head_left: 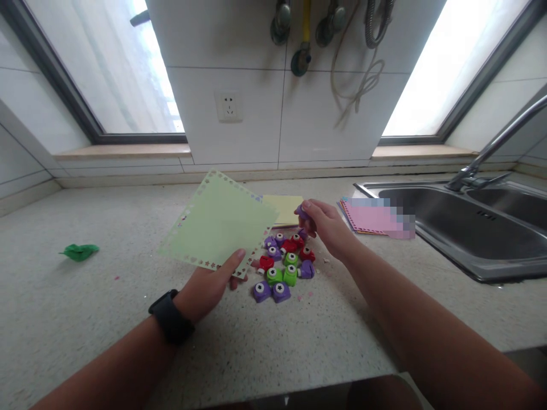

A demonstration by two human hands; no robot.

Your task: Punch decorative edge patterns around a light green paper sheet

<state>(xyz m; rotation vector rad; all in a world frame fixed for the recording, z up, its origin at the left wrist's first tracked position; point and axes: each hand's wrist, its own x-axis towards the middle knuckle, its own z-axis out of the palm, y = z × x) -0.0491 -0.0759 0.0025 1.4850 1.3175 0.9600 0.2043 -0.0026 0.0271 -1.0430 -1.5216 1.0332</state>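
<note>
Holding the green paper [220, 219] pinched in my left hand [209, 285] above the counter [85, 319], I clamp a purple punch [302, 212] in my right hand [327, 225], over the pile of punches [284, 265]. Punching seems in hand; next, the punch must meet an unpunched edge.

A cluster of small punches [284, 265] lies mid-bench [85, 319], with a sheet of paper [220, 219] held above its left side and a pad [284, 208] behind it. Toward the right edge lies a stack of sheets [367, 216], just left of the sink [478, 228]. A crumpled scrap [79, 251] sits far left, well apart.
</note>
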